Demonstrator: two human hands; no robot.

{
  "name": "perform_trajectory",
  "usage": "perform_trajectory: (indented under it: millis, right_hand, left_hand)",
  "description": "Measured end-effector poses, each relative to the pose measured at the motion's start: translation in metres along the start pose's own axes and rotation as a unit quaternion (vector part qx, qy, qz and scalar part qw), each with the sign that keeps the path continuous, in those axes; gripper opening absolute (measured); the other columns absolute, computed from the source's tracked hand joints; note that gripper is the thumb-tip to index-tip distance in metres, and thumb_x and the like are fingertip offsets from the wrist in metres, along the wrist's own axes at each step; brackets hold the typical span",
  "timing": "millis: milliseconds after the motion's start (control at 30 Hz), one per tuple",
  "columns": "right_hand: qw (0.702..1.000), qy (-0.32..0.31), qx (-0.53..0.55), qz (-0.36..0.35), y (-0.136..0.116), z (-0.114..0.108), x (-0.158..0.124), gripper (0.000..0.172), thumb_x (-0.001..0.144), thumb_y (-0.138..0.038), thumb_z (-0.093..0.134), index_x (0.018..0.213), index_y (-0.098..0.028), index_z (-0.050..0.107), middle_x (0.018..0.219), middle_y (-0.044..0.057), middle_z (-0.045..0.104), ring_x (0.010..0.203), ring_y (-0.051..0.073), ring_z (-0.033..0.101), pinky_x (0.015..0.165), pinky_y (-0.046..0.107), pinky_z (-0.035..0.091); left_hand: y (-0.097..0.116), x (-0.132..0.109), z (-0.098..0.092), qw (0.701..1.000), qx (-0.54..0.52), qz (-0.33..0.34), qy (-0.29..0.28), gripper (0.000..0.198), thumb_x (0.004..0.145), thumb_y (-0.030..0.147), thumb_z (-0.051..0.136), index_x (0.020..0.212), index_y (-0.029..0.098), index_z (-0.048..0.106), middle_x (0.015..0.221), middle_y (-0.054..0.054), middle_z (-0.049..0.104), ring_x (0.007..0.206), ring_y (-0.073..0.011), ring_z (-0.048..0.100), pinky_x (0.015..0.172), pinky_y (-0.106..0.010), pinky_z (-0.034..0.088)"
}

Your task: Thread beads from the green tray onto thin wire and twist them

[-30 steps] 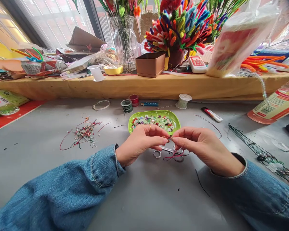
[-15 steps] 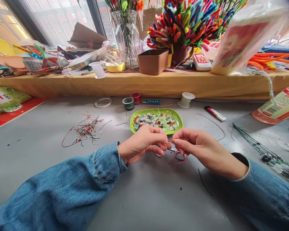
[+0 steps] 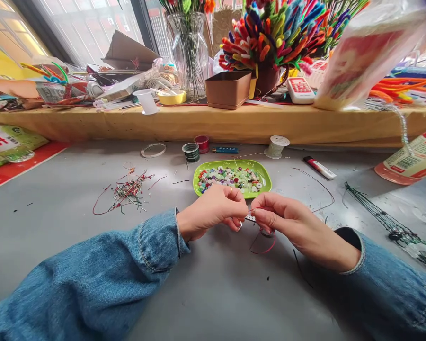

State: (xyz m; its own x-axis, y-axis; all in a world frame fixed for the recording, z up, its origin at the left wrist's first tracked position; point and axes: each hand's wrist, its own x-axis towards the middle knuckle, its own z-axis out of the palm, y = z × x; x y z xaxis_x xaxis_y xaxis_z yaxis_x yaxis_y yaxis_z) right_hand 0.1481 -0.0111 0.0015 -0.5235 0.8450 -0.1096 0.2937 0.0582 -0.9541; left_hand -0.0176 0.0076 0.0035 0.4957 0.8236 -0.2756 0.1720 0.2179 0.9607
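A thin red cord [image 3: 274,244] hangs in a loop below my fingers. My left hand [image 3: 218,208] pinches the cord in front of the green bead tray, with a ring on one finger. Facing it, my right hand [image 3: 287,218] also pinches the cord between thumb and forefinger, and the fingertips of both hands nearly meet. Partly hidden beneath them, scissors [image 3: 250,217] lie on the grey table. Just behind the hands sits the green tray [image 3: 269,182] of mixed coloured beads [image 3: 220,177].
Left lies a pile of thread scraps [image 3: 129,192]. Thread spools [image 3: 277,147], a blue lighter [image 3: 225,150] and a white-and-red lighter [image 3: 319,168] stand or lie behind. Beaded dark cords [image 3: 386,220] and a bottle [image 3: 413,156] are at right. A crowded shelf [image 3: 110,124] runs along the back.
My right hand has moved slightly left and down, and the red cord loop below it hangs lower and wider. The whole view has shifted a little.
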Motion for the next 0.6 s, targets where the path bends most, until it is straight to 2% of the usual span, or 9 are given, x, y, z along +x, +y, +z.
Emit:
perform_trajectory:
  millis: [167, 233, 300, 367, 467, 533, 600]
  right_hand:
    - [0.996, 0.041, -0.083, 0.01, 0.002, -0.001, 0.0, 0.023, 0.082, -0.035, 0.039, 0.072, -0.017, 0.05, 0.06, -0.002, 0.045, 0.057, 0.01, 0.042, 0.055, 0.023, 0.035]
    - [0.99, 0.062, -0.126, -0.001, 0.001, -0.002, -0.001, 0.028, 0.083, -0.036, 0.037, 0.067, -0.018, 0.05, 0.059, -0.001, 0.045, 0.057, 0.011, 0.042, 0.056, 0.024, 0.034]
    - [0.989, 0.079, -0.124, -0.027, -0.001, -0.003, -0.001, 0.03, 0.083, -0.036, 0.037, 0.063, -0.018, 0.05, 0.063, 0.0, 0.047, 0.061, 0.012, 0.043, 0.058, 0.025, 0.035]
    - [0.993, 0.081, -0.062, -0.06, -0.004, -0.004, -0.002, 0.031, 0.083, -0.035, 0.038, 0.06, -0.018, 0.05, 0.073, 0.002, 0.05, 0.067, 0.012, 0.044, 0.062, 0.026, 0.036]
    - [0.991, 0.022, 0.114, -0.063, -0.006, -0.003, -0.003, 0.031, 0.083, -0.036, 0.036, 0.059, -0.017, 0.045, 0.082, 0.004, 0.052, 0.06, 0.011, 0.043, 0.058, 0.027, 0.036]
    - [0.977, -0.019, 0.211, -0.037, -0.005, -0.001, -0.003, 0.031, 0.083, -0.036, 0.035, 0.058, -0.018, 0.04, 0.068, 0.003, 0.051, 0.052, 0.01, 0.039, 0.052, 0.027, 0.034]
    - [0.966, -0.023, 0.257, -0.024, -0.003, 0.001, -0.003, 0.031, 0.084, -0.033, 0.034, 0.057, -0.018, 0.038, 0.055, -0.001, 0.044, 0.05, 0.01, 0.037, 0.051, 0.026, 0.032]
  left_hand:
    - [-0.003, 0.002, -0.001, 0.999, 0.017, -0.005, 0.029, 0.004, 0.055, 0.011, 0.051, 0.056, 0.013, 0.048, 0.052, 0.003, 0.045, 0.049, -0.0054, 0.045, 0.048, -0.018, 0.044]
    - [-0.003, 0.002, -0.001, 0.999, 0.016, -0.009, 0.031, 0.004, 0.055, 0.011, 0.051, 0.058, 0.013, 0.048, 0.053, 0.003, 0.045, 0.05, -0.0057, 0.046, 0.048, -0.018, 0.044]
    - [-0.003, 0.001, -0.001, 0.999, 0.013, -0.007, 0.028, 0.004, 0.056, 0.011, 0.051, 0.058, 0.013, 0.049, 0.054, 0.003, 0.045, 0.051, -0.006, 0.046, 0.048, -0.018, 0.044]
    - [-0.002, 0.0, 0.0, 1.0, 0.002, -0.006, 0.024, 0.005, 0.055, 0.01, 0.051, 0.057, 0.014, 0.047, 0.055, 0.002, 0.046, 0.052, -0.0065, 0.046, 0.048, -0.019, 0.043]
    - [-0.002, -0.003, 0.003, 0.999, -0.032, -0.007, 0.017, 0.008, 0.054, 0.01, 0.051, 0.055, 0.014, 0.045, 0.055, 0.002, 0.046, 0.052, -0.0069, 0.044, 0.048, -0.019, 0.042]
    - [-0.003, -0.004, 0.007, 0.998, -0.056, -0.009, 0.001, 0.008, 0.054, 0.01, 0.051, 0.054, 0.014, 0.044, 0.053, 0.003, 0.044, 0.051, -0.007, 0.043, 0.047, -0.019, 0.04]
    - [-0.004, -0.005, 0.009, 0.997, -0.076, -0.015, -0.012, 0.009, 0.055, 0.01, 0.051, 0.053, 0.014, 0.044, 0.052, 0.003, 0.044, 0.051, -0.0071, 0.043, 0.046, -0.019, 0.04]
